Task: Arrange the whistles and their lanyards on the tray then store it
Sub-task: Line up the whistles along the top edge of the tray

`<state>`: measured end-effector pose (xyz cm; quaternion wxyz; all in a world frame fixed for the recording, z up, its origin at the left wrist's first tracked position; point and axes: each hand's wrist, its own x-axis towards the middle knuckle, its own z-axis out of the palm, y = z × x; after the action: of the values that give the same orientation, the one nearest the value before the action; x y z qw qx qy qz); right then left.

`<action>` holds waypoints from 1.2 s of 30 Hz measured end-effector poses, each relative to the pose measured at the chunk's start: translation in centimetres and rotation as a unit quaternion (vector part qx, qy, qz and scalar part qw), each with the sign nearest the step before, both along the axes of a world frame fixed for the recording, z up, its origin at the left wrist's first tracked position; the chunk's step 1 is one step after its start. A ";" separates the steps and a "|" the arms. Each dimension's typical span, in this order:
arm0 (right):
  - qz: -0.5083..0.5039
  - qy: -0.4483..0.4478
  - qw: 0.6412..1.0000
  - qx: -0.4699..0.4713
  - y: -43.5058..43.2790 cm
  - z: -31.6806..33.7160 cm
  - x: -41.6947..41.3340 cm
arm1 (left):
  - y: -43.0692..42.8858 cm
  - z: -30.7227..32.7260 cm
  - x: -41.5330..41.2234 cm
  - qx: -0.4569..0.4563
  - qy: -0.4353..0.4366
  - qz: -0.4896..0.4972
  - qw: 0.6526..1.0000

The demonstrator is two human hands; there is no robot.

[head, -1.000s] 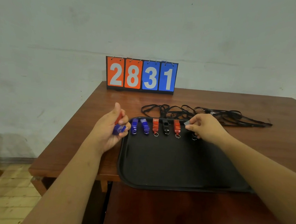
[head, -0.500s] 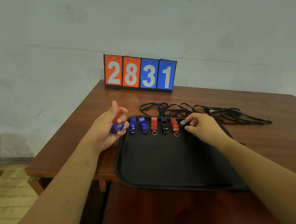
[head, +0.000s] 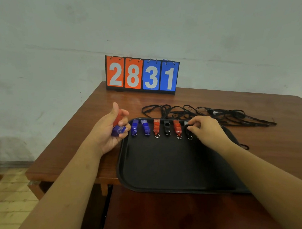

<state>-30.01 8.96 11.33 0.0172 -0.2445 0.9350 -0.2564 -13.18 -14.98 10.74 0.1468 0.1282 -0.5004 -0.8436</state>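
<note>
A black tray (head: 174, 168) lies on the wooden table. Along its far edge stands a row of whistles: two blue whistles (head: 134, 128), a red whistle (head: 156, 127), a black whistle (head: 166, 127), another red whistle (head: 177, 128) and a black whistle (head: 188, 129) at the right end. My right hand (head: 207, 131) pinches that last black whistle on the tray. My left hand (head: 110, 130), just left of the tray, is closed around a red whistle (head: 117, 118) and a blue whistle (head: 118, 130). A tangle of black lanyards (head: 201, 114) lies on the table behind the tray.
A flip scoreboard (head: 140, 75) reading 2831 stands at the table's (head: 200, 220) far edge against the wall. The table's left edge runs close to my left hand, with tiled floor (head: 0, 197) below. A loose lanyard end (head: 245, 146) lies right of the tray.
My right hand has shifted the black whistle slightly left and down into line at the right end of the row. My left hand has stayed closed on its two whistles.
</note>
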 end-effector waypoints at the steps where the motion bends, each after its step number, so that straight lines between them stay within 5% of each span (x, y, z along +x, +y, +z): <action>1: -0.001 0.002 1.000 -0.004 0.0 -0.1 0.0 | 0.0 0.0 0.0 0.002 0.001 -0.001 1.000; 12: 0.015 0.024 0.996 -0.089 -1.1 1.6 1.0 | -0.8 -0.5 0.5 0.058 0.077 -0.043 0.994; 17: 0.126 -0.008 0.979 -0.162 -4.4 4.8 5.4 | -0.4 -0.4 0.6 0.012 0.103 -0.070 0.992; 24: 0.281 -0.011 0.948 -0.149 -7.8 5.3 9.7 | -0.3 -0.5 0.9 -0.036 0.110 -0.115 0.987; 30: 0.249 -0.081 0.931 -0.255 -7.0 5.3 10.3 | -0.5 -0.7 0.7 -0.057 0.110 -0.118 0.985; 36: 0.090 -0.121 0.929 -0.337 -2.4 4.4 5.4 | -0.5 -0.1 0.8 0.054 0.053 -0.006 0.997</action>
<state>-24.65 6.58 15.75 0.0697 -0.2864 0.7584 -0.5813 -12.42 -15.45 10.62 0.1604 0.0880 -0.4468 -0.8757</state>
